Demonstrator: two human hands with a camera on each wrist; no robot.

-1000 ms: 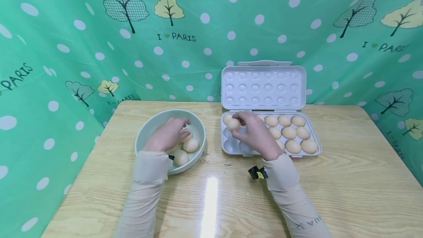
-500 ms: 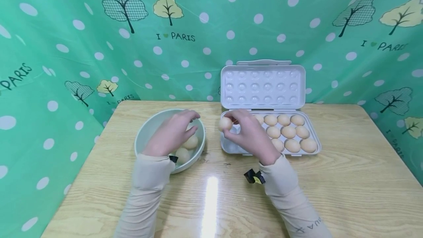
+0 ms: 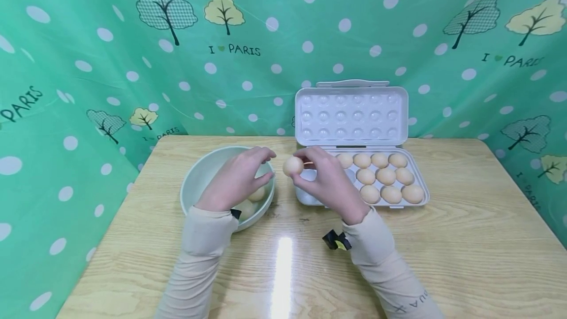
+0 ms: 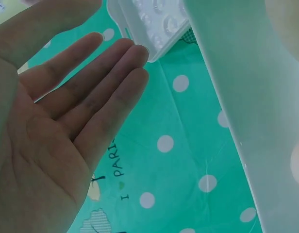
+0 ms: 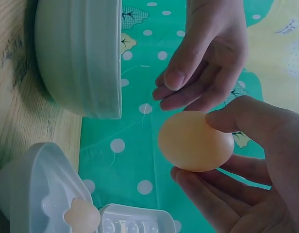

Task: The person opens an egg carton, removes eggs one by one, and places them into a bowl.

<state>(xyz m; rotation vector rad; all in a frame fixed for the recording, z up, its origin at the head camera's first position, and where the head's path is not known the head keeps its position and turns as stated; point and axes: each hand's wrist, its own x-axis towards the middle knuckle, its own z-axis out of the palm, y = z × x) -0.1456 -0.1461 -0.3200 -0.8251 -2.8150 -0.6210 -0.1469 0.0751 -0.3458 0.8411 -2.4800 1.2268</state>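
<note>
My right hand [image 3: 327, 181] pinches an egg [image 3: 293, 166] between thumb and fingers, above the gap between the bowl and the egg carton. In the right wrist view the egg [image 5: 195, 141] is held in the air, its sides gripped by the thumb and fingertips. Over the right part of the pale green bowl [image 3: 195, 171] hovers my left hand [image 3: 236, 177], holding nothing, its fingers extended toward the egg but apart from it. A few eggs [image 3: 245, 209] lie in the bowl, partly hidden by that hand. The open carton [image 3: 310, 200] holds several eggs [image 3: 386, 176] on its right side.
Behind the carton's base its dimpled lid [image 3: 352, 117] stands raised. Bowl and carton rest on a light wooden table [image 3: 465, 240]. A green dotted curtain [image 3: 248, 92] hangs behind and beside it.
My right hand has moved left with the egg, from over the carton toward the bowl. My left hand has risen slightly and shifted right, toward the egg.
</note>
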